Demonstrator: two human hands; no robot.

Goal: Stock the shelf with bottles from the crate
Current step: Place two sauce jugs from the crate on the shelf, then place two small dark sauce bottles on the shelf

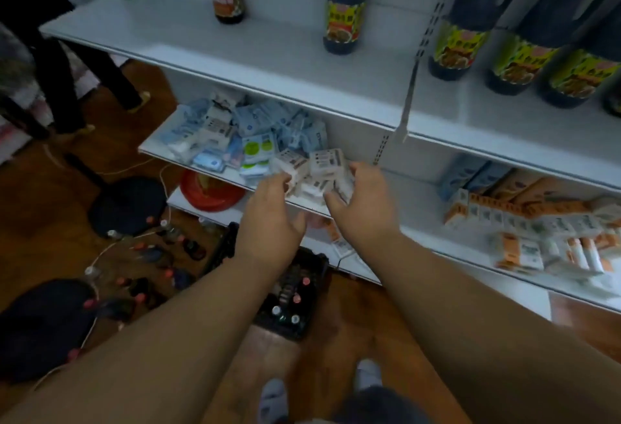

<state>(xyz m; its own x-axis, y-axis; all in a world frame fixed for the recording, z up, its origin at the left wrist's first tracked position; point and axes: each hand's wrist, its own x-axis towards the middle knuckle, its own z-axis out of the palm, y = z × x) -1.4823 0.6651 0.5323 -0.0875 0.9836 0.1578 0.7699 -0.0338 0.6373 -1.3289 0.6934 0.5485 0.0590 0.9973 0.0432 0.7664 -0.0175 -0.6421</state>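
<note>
White shelving [268, 53] carries dark sauce bottles [344, 16] with yellow labels, their print too blurred to read. At the middle shelf's front edge, the left hand [272, 208] and right hand [363, 201] grasp small white barcoded packets [319, 171]. Below on the floor, the black crate [292, 292] holds capped bottles.

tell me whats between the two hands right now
In the head view, a cluster of small white packets sits between the left hand and right hand, at the front edge of the middle shelf; both hands grip it.
</note>
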